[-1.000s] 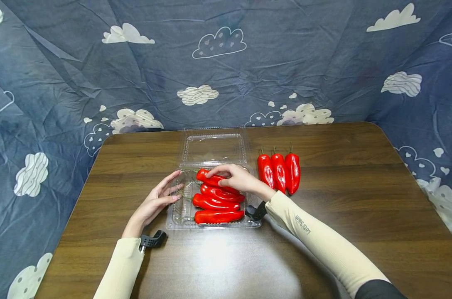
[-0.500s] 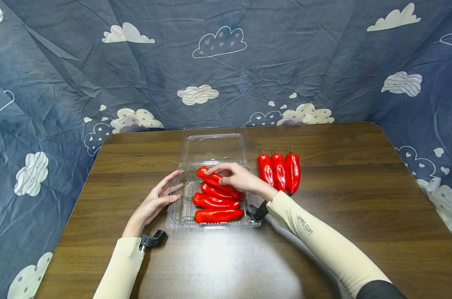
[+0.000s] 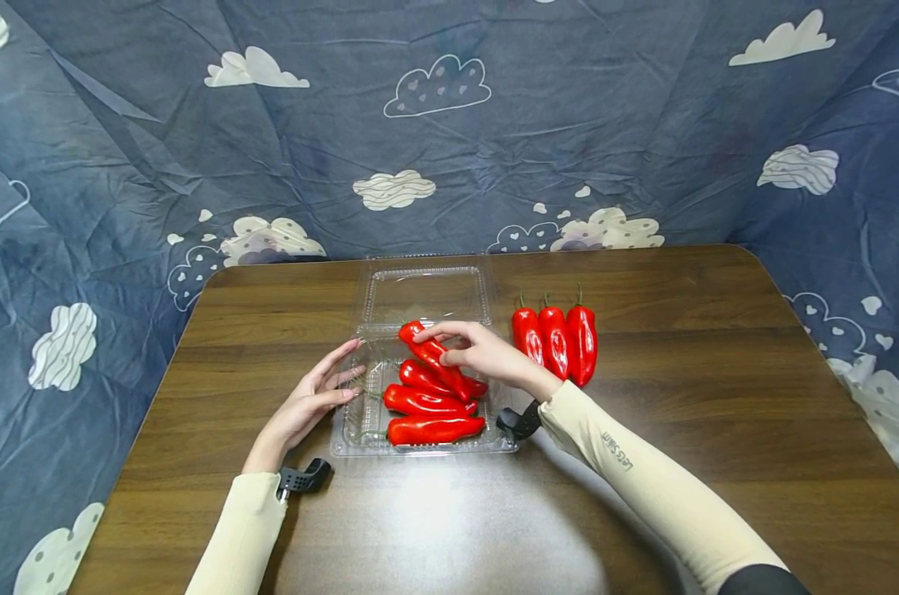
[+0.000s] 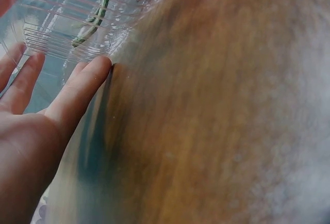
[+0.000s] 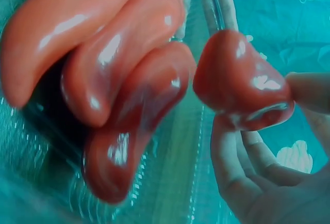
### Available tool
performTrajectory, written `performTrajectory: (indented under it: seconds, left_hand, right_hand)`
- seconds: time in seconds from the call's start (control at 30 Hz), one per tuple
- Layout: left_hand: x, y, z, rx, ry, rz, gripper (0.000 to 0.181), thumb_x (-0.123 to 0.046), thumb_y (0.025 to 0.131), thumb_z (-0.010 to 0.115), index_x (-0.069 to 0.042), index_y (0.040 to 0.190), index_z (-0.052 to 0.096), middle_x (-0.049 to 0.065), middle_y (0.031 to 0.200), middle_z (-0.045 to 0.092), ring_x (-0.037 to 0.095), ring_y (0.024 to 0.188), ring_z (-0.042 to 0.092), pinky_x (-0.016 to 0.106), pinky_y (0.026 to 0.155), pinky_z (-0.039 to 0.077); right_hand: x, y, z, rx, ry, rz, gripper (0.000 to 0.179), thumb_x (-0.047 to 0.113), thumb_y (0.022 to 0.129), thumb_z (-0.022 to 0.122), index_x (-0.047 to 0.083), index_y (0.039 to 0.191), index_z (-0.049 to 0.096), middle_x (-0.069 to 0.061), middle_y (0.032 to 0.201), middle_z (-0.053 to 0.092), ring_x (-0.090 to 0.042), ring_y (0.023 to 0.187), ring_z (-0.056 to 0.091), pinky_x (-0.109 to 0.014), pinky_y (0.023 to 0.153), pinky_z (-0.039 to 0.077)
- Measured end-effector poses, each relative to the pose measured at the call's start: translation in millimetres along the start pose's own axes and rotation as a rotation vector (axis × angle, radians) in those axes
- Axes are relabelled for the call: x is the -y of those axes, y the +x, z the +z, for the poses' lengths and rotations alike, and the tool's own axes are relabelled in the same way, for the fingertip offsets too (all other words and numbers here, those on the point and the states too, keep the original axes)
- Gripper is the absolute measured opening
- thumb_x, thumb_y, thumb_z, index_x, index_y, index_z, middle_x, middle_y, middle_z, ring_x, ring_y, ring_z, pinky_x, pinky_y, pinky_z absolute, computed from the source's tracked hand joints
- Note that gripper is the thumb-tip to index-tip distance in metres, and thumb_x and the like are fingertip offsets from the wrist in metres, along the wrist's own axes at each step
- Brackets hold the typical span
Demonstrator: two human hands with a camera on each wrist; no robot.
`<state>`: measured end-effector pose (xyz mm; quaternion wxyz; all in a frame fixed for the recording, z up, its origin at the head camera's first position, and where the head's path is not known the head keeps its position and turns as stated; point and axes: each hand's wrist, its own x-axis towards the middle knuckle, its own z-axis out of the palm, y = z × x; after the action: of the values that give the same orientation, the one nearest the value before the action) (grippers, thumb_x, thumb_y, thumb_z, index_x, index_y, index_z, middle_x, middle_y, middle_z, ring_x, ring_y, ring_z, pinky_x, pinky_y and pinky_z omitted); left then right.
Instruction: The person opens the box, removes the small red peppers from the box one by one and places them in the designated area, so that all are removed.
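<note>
Between thumb and fingers my right hand [image 3: 487, 351] pinches a red pepper [image 3: 425, 349], tilted with its stem end up at the back left. In the right wrist view this pepper [image 5: 240, 79] is apart from the others, over the box. Three more red peppers [image 3: 435, 430] lie side by side in the clear plastic clamshell box [image 3: 427, 452], stems to the left. With extended fingers my left hand [image 3: 308, 405] touches the box's left side; in the left wrist view its fingertips meet the ribbed wall [image 4: 56, 43], near a green stem [image 4: 103, 12].
The box's lid [image 3: 427, 299] lies folded back behind it. To the right, three red peppers [image 3: 556, 343] lie in a row on the wooden table [image 3: 680, 372], stems away from me; my right wrist partly covers them. A cloud-patterned cloth [image 3: 568, 124] hangs behind the table.
My right hand has lifted the rear pepper and moved slightly right; the pepper has turned from lying nearly sideways to a steeper tilt. The left hand stays where it was.
</note>
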<state>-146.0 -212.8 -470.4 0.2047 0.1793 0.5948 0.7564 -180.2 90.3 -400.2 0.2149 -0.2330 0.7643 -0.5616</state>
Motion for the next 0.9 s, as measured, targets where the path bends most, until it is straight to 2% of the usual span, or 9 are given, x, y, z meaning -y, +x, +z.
performTrajectory:
  seconds: [0.13,0.33,0.53,0.77,0.9]
  left_hand:
    - [-0.5,-0.3,0.4,-0.003,-0.002,-0.002,0.072,0.014,0.090,0.047,-0.004,0.152,0.017,0.010,0.158,0.011,0.046,0.137,0.017,0.035,0.102,0.041]
    - [-0.6,-0.1,0.8,-0.004,-0.003,-0.002,0.072,0.014,0.089,0.047,-0.004,0.152,0.017,0.010,0.158,0.011,0.046,0.137,0.017,0.035,0.102,0.041]
    - [-0.1,0.0,1.0,-0.005,-0.005,0.000,0.071,0.014,0.089,0.046,-0.004,0.152,0.017,0.012,0.158,0.009,0.047,0.137,0.016,0.035,0.102,0.041]
    - [-0.8,-0.4,1.9,-0.008,-0.001,-0.004,0.071,0.014,0.090,0.046,-0.004,0.152,0.017,0.011,0.158,0.010,0.046,0.137,0.016,0.035,0.102,0.041]
    - [-1.6,-0.4,2.6,-0.013,-0.002,-0.009,0.072,0.014,0.089,0.047,-0.004,0.152,0.017,0.011,0.158,0.010,0.046,0.138,0.017,0.035,0.102,0.041]
  right_hand:
    - [1.3,-3.9,-5.7,-0.005,0.001,-0.009,0.042,-0.006,0.084,0.055,0.005,0.125,0.061,-0.011,0.130,0.056,-0.025,0.098,0.060,-0.032,0.080,0.048]
    - [1.9,-9.9,-13.8,-0.026,-0.010,0.013,0.042,-0.003,0.086,0.054,0.007,0.126,0.061,-0.007,0.131,0.055,-0.027,0.115,0.053,-0.038,0.091,0.046]
    - [0.4,-14.5,-22.5,-0.032,-0.048,-0.030,0.042,-0.005,0.085,0.053,0.004,0.126,0.060,-0.012,0.130,0.056,-0.030,0.117,0.052,-0.042,0.093,0.046]
    - [-0.3,-24.8,-31.1,-0.062,-0.048,0.019,0.042,-0.001,0.088,0.054,0.008,0.128,0.059,-0.011,0.129,0.055,-0.030,0.112,0.055,-0.039,0.086,0.049]
    - [-3.2,-29.4,-34.9,-0.084,-0.042,0.027,0.041,-0.001,0.088,0.054,0.009,0.128,0.060,-0.010,0.129,0.056,-0.031,0.112,0.055,-0.040,0.087,0.050]
